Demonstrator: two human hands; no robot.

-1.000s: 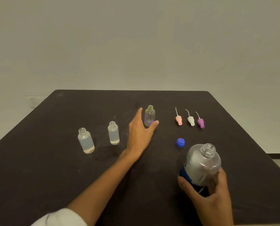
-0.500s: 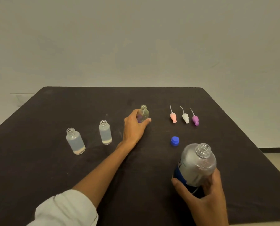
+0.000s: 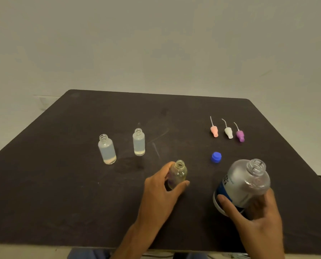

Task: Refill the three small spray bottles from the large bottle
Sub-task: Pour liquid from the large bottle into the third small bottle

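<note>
We are seeing the left hand (image 3: 158, 197) gripping a small uncapped spray bottle (image 3: 177, 174), thumb and fingers curling around its clear body, which looks nearly empty. Just to the right of that grip, the right hand (image 3: 256, 219) is wrapping its fingers around the lower part of the large bottle (image 3: 243, 184), which is open at the neck, leaning, and wearing a blue label. Both bottles are sitting low over the dark worktop (image 3: 44, 193); we cannot tell whether they are touching it. Beyond the two grips, between them, a blue cap (image 3: 216, 157) is lying on the worktop. Farther out and to the left, two more small bottles (image 3: 107, 149) (image 3: 138, 142) are standing upright, holding cloudy liquid. Farther out to the right, three sprayer tops are lying in a row: pink (image 3: 214, 130), white (image 3: 228, 132) and purple (image 3: 240, 135).
</note>
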